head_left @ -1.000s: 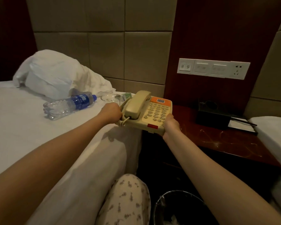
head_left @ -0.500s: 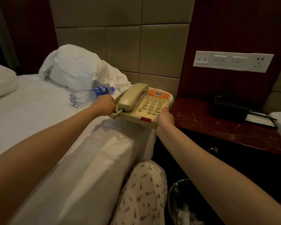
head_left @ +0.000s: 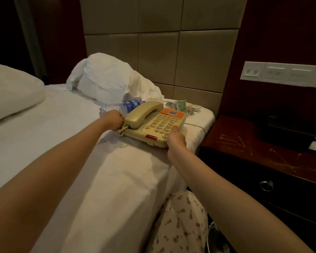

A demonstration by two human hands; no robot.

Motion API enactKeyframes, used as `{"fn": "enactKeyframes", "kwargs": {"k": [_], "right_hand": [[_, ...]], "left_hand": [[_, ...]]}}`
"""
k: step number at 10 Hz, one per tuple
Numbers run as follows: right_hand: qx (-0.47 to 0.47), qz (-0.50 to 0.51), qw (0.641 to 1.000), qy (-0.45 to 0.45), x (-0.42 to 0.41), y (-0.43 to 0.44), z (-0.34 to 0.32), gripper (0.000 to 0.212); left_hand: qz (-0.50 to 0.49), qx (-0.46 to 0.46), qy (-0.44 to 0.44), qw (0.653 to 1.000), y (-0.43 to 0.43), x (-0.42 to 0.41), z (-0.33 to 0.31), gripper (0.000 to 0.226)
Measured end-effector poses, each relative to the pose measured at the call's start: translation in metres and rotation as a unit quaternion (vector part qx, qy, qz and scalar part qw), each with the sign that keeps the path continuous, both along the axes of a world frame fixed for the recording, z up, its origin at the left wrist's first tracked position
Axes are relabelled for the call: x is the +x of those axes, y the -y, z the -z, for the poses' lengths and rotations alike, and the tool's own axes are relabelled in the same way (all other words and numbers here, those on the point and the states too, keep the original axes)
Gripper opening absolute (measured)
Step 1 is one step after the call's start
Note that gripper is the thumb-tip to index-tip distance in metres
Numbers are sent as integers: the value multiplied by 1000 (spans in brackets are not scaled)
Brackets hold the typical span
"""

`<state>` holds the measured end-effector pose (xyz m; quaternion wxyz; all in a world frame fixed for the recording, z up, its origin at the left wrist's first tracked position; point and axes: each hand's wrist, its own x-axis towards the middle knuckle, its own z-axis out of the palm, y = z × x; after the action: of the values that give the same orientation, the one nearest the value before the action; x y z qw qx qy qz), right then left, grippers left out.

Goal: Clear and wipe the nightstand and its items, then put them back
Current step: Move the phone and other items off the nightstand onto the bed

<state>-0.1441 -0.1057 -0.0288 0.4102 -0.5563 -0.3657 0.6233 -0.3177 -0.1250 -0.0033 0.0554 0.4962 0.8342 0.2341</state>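
Observation:
A beige desk telephone [head_left: 154,123] with an orange label rests on the white bed [head_left: 66,136] near its right edge. My left hand [head_left: 113,119] grips its left side by the coiled cord. My right hand [head_left: 176,138] grips its front right corner, thumb on the keypad. Its thin cord [head_left: 197,126] trails right across the sheet. The dark red nightstand [head_left: 254,148] stands to the right of the bed, with a black box [head_left: 288,132] and a notepad at its back. A water bottle [head_left: 124,106], a green packet [head_left: 181,105] and small items lie behind the phone on the bed.
A crumpled white bundle [head_left: 106,81] and a pillow [head_left: 11,92] lie on the bed. A wall switch panel [head_left: 281,73] sits above the nightstand. The nightstand drawer has a ring pull [head_left: 266,185]. A bin [head_left: 215,240] stands on the floor beside my patterned knee [head_left: 182,221].
Both hands have carried the telephone left from over the nightstand edge and set it on the bed. The view has swung left.

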Motion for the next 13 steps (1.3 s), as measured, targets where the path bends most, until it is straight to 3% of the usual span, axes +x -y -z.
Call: {"fn": "enactKeyframes", "kwargs": {"k": [2,4,6,8,9,11,13], "right_hand": [[71,-17,988,139,2,-17,8,57],[84,-62,967,232,-1,-29,14,59],[142,-138,915,351,9,-39,11,63],[159,-182,883,403,22,-43,3,62],[163,-179,877,415,34,-50,-3,58],[192,-173,873,414,85,-63,-17,40],[230,-186,836,462,148,-74,-27,23]], "left_hand": [[8,-20,-1,1000,-23,-5,7,32],[9,-51,-47,998,-31,-9,8,33],[-12,-77,-77,994,-28,-7,3,36],[-40,41,-78,995,-29,10,-15,35],[1,104,-84,991,-37,25,-22,33],[105,90,-149,979,-53,87,-39,28],[212,74,-98,969,-79,158,-40,34]]}}
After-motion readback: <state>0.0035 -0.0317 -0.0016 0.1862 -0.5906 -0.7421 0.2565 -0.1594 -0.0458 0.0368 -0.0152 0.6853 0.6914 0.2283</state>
